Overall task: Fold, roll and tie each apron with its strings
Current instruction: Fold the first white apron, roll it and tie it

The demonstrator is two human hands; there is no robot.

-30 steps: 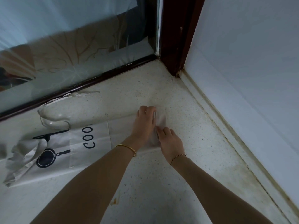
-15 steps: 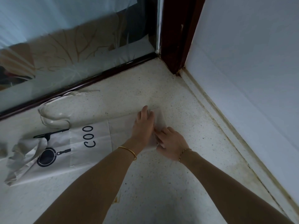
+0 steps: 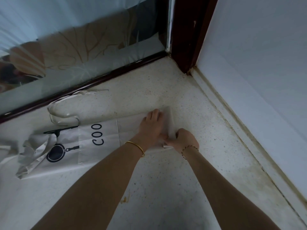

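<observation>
Lying on the floor (image 3: 166, 188) near its far right corner, the apron (image 3: 99, 146) is pressed by the flat left hand (image 3: 150, 128), grip released; the right hand (image 3: 185, 140) pinches its folded end.

White apron (image 3: 98, 143) with black pan print and "COO" lettering, on a speckled off-white floor (image 3: 166, 188); dark brown door frame (image 3: 187, 39).

— Where are our arms?
— Our left forearm (image 3: 103, 180) and right forearm (image 3: 216, 180) rise bare from the bottom edge and converge at mid-frame.
— Our left hand (image 3: 152, 128)?
— Palm down, fingers straight, pressing flat.
— Our right hand (image 3: 185, 140)?
— Close against it on the right, fingers curled, pinching the apron (image 3: 106, 151) edge.
</observation>
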